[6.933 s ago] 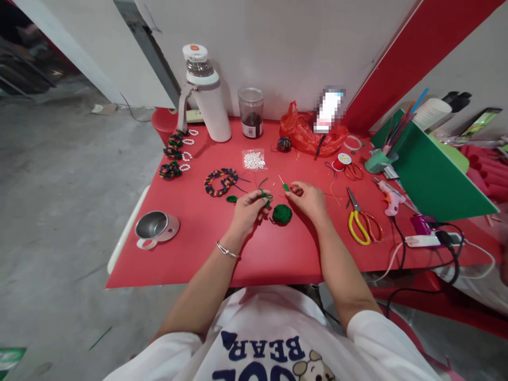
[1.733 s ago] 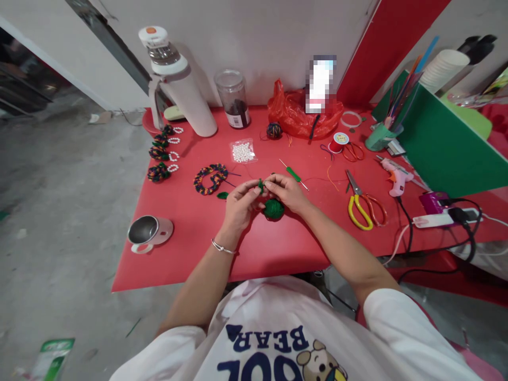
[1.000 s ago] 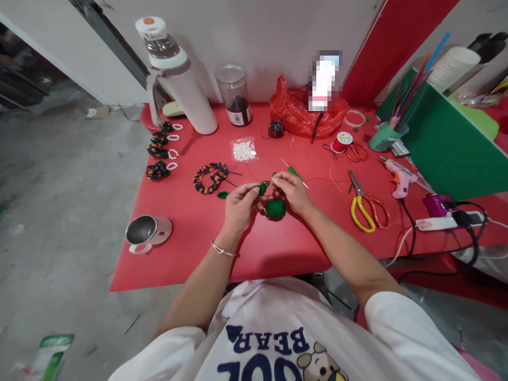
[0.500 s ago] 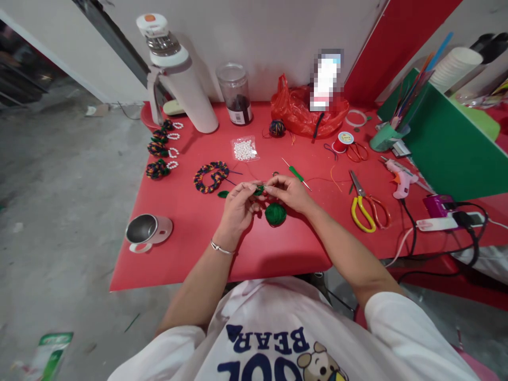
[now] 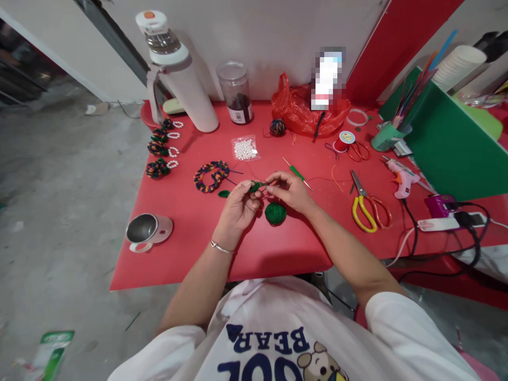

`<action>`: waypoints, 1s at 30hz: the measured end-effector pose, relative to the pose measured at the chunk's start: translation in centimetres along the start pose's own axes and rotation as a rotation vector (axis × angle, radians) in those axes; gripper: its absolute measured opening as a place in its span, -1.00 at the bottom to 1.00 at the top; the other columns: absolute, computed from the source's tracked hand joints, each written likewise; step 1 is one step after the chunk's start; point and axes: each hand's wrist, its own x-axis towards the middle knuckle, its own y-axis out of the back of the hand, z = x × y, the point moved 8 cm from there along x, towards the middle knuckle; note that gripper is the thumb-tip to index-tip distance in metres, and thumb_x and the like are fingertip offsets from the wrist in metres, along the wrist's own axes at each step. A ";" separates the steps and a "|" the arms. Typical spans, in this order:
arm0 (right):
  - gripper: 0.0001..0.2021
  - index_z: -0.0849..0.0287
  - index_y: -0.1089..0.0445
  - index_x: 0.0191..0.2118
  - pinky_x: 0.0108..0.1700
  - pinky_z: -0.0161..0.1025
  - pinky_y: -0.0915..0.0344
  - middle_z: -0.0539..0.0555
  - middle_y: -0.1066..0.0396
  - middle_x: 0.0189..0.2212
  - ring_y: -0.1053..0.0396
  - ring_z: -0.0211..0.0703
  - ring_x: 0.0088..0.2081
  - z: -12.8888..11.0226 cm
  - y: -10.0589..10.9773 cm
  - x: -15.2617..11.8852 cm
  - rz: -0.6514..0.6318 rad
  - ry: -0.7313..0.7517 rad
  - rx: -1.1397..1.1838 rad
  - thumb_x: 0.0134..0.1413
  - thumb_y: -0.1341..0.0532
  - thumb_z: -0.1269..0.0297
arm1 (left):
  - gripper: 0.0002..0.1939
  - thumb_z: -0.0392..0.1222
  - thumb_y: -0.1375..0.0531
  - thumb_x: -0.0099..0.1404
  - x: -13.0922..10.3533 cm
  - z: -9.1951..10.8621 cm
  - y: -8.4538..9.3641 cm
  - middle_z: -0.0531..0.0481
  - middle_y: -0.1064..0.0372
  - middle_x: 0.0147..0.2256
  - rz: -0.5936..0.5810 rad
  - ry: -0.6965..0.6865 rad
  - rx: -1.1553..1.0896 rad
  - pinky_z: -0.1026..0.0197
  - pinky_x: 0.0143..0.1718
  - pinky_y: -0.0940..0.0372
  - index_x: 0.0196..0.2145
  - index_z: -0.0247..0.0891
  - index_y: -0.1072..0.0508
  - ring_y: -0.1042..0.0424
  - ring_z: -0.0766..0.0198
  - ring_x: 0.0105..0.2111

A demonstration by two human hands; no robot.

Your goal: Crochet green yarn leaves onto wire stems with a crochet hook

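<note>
My left hand [image 5: 239,205] pinches a small piece of green yarn work [image 5: 255,187] between thumb and fingers. Just to its right, my right hand [image 5: 291,191] is closed at the fingertips on green yarn running from that piece; any thin tool in its fingers is too small to make out. A green yarn ball [image 5: 275,213] rests on the red table just below the hands. Left of my left hand lie a green leaf shape [image 5: 224,194] and a multicoloured crocheted strip [image 5: 211,177]. A green-handled hook [image 5: 297,172] lies beyond my right hand.
A mug [image 5: 149,232] stands at left, a tall bottle [image 5: 190,90] and jar [image 5: 235,92] behind. Beads [image 5: 245,148] lie mid-table. Yellow-handled scissors [image 5: 363,206], a pink glue gun [image 5: 402,179] and a power strip [image 5: 440,224] with cables are at right.
My hands have moved slightly apart at the fingertips, and green yarn now shows stretched between them. More of the green piece is visible at my left fingertips.
</note>
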 end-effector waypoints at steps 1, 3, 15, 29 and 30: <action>-0.75 0.11 -0.52 -0.26 -0.27 -0.24 -0.41 -0.02 -0.50 -0.40 -0.42 -0.24 -0.38 -0.4 0.2 -0.1 0.023 0.029 -0.035 0.00 -0.45 0.09 | -0.77 -0.21 -0.45 0.11 0.1 0.0 0.1 0.09 -0.42 -0.47 0.009 -0.001 0.004 0.49 -0.64 -0.21 -0.38 -0.23 -0.46 -0.39 0.47 -0.53; -0.78 0.11 -0.54 -0.32 -0.31 -0.25 -0.35 -0.02 -0.48 -0.43 -0.37 -0.25 -0.40 -1.0 0.2 -0.2 0.012 0.057 -0.085 0.03 -0.43 0.08 | -0.78 -0.19 -0.44 0.14 0.2 -0.1 0.2 0.09 -0.41 -0.46 0.005 0.002 0.022 0.49 -0.64 -0.21 -0.37 -0.22 -0.45 -0.38 0.47 -0.53; -0.82 0.15 -0.61 -0.34 -0.32 -0.25 -0.22 0.00 -0.52 -0.45 -0.30 -0.27 -0.42 -0.6 -0.3 0.0 0.055 0.084 -0.201 0.08 -0.34 0.16 | -0.70 -0.22 -0.52 0.01 0.3 -0.9 -0.6 0.09 -0.44 -0.48 -0.070 -0.043 0.024 0.49 -0.65 -0.23 -0.34 -0.29 -0.52 -0.42 0.45 -0.53; -0.84 0.15 -0.58 -0.35 -0.35 -0.27 -0.24 -0.01 -0.49 -0.49 -0.29 -0.28 -0.45 -0.8 -0.4 -0.1 0.024 0.108 -0.197 0.07 -0.32 0.18 | -0.69 -0.19 -0.45 -0.04 -0.4 -0.2 -0.9 0.05 -0.51 -0.55 -0.039 -0.154 0.242 0.39 -0.67 -0.29 -0.31 -0.28 -0.55 -0.44 0.35 -0.63; -0.84 0.15 -0.58 -0.35 -0.34 -0.27 -0.24 -0.01 -0.50 -0.49 -0.30 -0.27 -0.45 -0.8 -0.4 -0.1 0.018 0.099 -0.194 0.07 -0.32 0.18 | -0.69 -0.20 -0.45 -0.05 -0.5 -0.2 -0.9 0.05 -0.51 -0.55 -0.038 -0.159 0.237 0.40 -0.66 -0.29 -0.31 -0.28 -0.55 -0.45 0.36 -0.62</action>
